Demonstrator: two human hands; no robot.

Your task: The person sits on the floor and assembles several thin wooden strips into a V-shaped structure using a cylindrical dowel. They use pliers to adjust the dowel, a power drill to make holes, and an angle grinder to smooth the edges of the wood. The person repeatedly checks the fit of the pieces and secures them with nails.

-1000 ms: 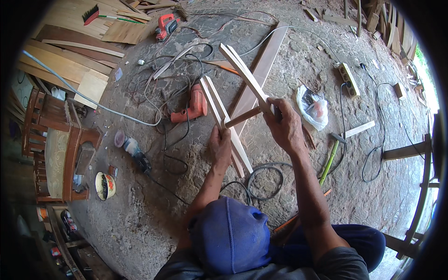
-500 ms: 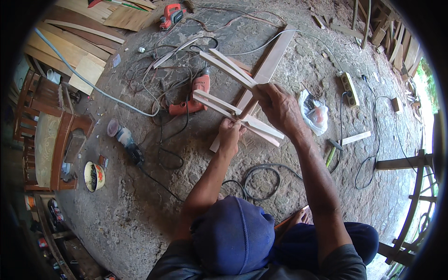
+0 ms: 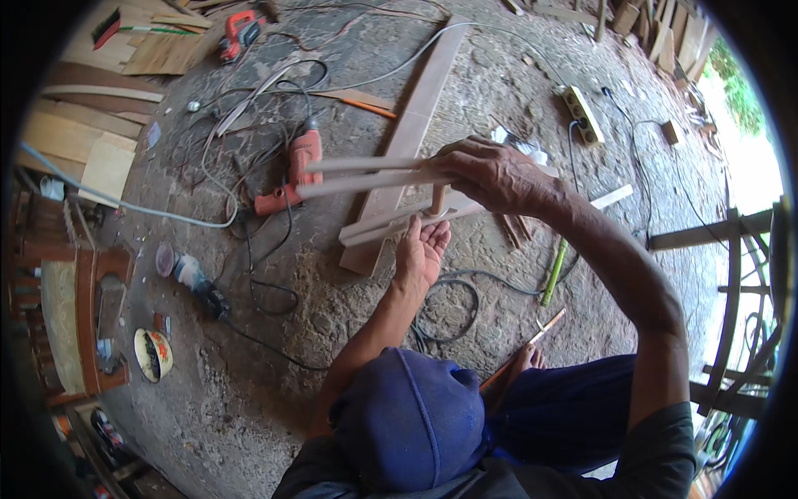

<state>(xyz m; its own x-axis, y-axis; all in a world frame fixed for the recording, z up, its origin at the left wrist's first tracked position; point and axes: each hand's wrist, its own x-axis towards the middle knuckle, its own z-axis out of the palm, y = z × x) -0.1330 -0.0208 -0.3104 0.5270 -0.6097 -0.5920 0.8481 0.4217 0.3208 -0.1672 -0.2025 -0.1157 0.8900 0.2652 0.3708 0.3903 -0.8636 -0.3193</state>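
A pale wooden slat frame (image 3: 362,182) hangs over the floor in my hands, its upper and lower pairs of slats joined by a round dowel (image 3: 438,200). Over the top of the dowel, my right hand (image 3: 496,176) is closed on the upper slats. My left hand (image 3: 422,254) is palm up at the lower slats, thumb and curled fingers around the dowel's foot. Motion blurs the slats. Beneath the frame lies a long plank (image 3: 416,125), partly covered by it.
Left of the plank lie a red drill (image 3: 302,162) and an angle grinder (image 3: 195,283) with tangled cords. A bowl (image 3: 154,355) stands at the left, near a carved wooden chair (image 3: 87,308). At the right are a power strip (image 3: 582,116) and a green-handled hammer (image 3: 554,270). A red planer (image 3: 239,35) lies far left.
The frame has turned so its slats lie more level across the view. My right elbow has swung outward, and my left fingers have loosened from a tight pinch. The whole view has shifted.
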